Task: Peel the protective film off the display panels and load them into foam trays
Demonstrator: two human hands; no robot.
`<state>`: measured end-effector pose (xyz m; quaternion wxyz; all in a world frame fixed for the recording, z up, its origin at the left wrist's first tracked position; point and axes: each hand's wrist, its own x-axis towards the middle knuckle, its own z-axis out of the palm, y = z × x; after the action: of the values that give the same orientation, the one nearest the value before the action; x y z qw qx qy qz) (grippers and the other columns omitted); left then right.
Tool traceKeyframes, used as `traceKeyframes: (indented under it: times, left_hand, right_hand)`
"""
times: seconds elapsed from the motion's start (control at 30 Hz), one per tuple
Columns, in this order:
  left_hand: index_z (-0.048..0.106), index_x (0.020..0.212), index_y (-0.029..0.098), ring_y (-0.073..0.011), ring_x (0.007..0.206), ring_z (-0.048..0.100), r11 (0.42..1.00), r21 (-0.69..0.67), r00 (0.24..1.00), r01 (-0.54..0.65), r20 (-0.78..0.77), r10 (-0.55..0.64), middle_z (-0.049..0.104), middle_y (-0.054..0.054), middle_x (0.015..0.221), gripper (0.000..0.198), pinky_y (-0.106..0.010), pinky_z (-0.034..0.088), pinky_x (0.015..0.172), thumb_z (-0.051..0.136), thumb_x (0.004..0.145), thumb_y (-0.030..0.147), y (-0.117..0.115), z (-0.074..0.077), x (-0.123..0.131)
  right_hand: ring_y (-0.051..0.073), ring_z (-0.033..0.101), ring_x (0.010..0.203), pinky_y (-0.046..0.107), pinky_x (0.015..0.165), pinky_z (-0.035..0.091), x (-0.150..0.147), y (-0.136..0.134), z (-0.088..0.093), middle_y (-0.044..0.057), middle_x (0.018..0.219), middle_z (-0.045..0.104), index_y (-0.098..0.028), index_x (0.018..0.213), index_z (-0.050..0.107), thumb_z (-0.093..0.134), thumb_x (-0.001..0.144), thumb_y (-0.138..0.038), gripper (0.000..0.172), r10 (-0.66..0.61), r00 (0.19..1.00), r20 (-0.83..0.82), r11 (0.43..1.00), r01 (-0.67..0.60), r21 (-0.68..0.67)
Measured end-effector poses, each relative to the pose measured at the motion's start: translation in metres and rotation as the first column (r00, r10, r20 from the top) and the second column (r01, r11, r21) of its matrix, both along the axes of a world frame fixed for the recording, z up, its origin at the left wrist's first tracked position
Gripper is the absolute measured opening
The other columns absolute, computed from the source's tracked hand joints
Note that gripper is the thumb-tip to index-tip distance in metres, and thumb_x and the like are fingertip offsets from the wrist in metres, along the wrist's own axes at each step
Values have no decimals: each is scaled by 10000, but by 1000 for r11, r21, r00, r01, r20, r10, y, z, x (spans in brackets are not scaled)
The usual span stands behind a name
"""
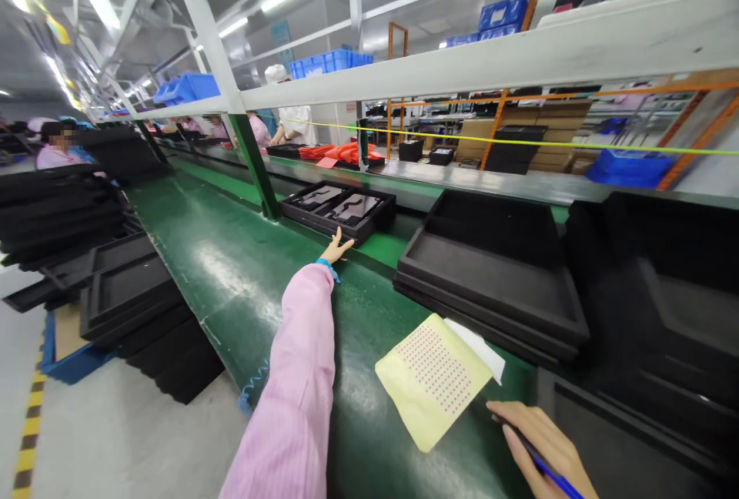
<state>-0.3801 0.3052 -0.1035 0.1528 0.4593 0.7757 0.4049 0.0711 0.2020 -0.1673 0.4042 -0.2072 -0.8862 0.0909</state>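
My left hand (336, 249), in a pink sleeve with a blue band at the wrist, reaches forward with its fingers spread. Its fingertips are at the near edge of a black foam tray (362, 236), and I cannot tell whether they touch it. Inside that tray lie flat, dark-framed panels (353, 208) with black ribbon-like strips. At the lower right my right hand (546, 445) is closed around a slim blue and black pen (546, 464). Just left of it, a yellow sheet (433, 383) with rows of small red dots rests on the green bench, partly over a white paper (479, 349).
Stacked empty black trays (490, 268) stand on the right of the green bench (213, 268). More tray stacks (155, 314) rise beyond its left edge. A green-and-white post (251, 160) and a white rail (404, 79) cross ahead. Co-workers (294, 118) are farther back.
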Motion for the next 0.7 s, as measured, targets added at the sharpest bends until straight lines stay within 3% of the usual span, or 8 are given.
traceKeyframes:
  times: [0.1, 0.23, 0.37, 0.43, 0.53, 0.7]
  left_hand:
    - [512, 1263, 177, -272, 1187, 516, 994, -81, 997, 71, -35, -74, 500, -114, 1338, 419, -520, 443, 973, 575, 882, 338, -29, -11, 37]
    - [510, 1271, 170, -261, 1212, 507, 949, -141, 956, 282, -43, -291, 526, -122, 1325, 452, -499, 392, 1027, 561, 882, 395, -86, -33, 113]
    - [394, 1385, 193, -248, 1077, 577, 889, -154, 898, 431, -26, -440, 625, -91, 1159, 796, -422, 423, 970, 737, 704, 422, -125, -39, 165]
    - [351, 1408, 210, -224, 941, 607, 877, -153, 887, 455, -13, -462, 660, -33, 982, 881, -402, 447, 903, 773, 651, 363, -130, -42, 181]
    - [371, 1378, 221, -170, 786, 608, 875, -126, 883, 468, 17, -470, 642, 40, 769, 784, -347, 456, 831, 727, 679, 235, -126, -48, 199]
    - [500, 1215, 224, -148, 697, 581, 886, -15, 885, 464, 59, -462, 614, 61, 687, 622, -312, 455, 740, 739, 642, 190, -123, -61, 227]
  right_hand:
    - [117, 614, 881, 175, 763, 512, -2, 0, 2, 41, 1017, 617, -195, 1137, 577, 471, 938, -203, 226, 8, 999, -31, 1000, -8, 16]
    - [152, 605, 980, 226, 859, 507, -5, -4, 0, 99, 1067, 595, -164, 1143, 583, 434, 955, -206, 244, -62, 997, -56, 995, 57, -77]
    - [155, 602, 989, 240, 874, 498, -9, -5, -3, 105, 1027, 599, -155, 1046, 596, 417, 968, -259, 221, -106, 991, -82, 985, 93, -145]
    - [148, 605, 964, 237, 844, 501, -10, -5, -2, 97, 989, 606, -154, 1004, 581, 400, 980, -294, 230, -111, 990, -91, 981, 95, -169]
    - [132, 603, 872, 254, 784, 505, -11, -6, 0, 81, 918, 604, -136, 983, 556, 349, 1005, -375, 317, -117, 988, -98, 975, 95, -203]
    - [85, 514, 656, 230, 644, 474, -20, -5, 3, 26, 769, 539, -109, 899, 535, 416, 969, -536, 449, -175, 982, -72, 949, 149, -279]
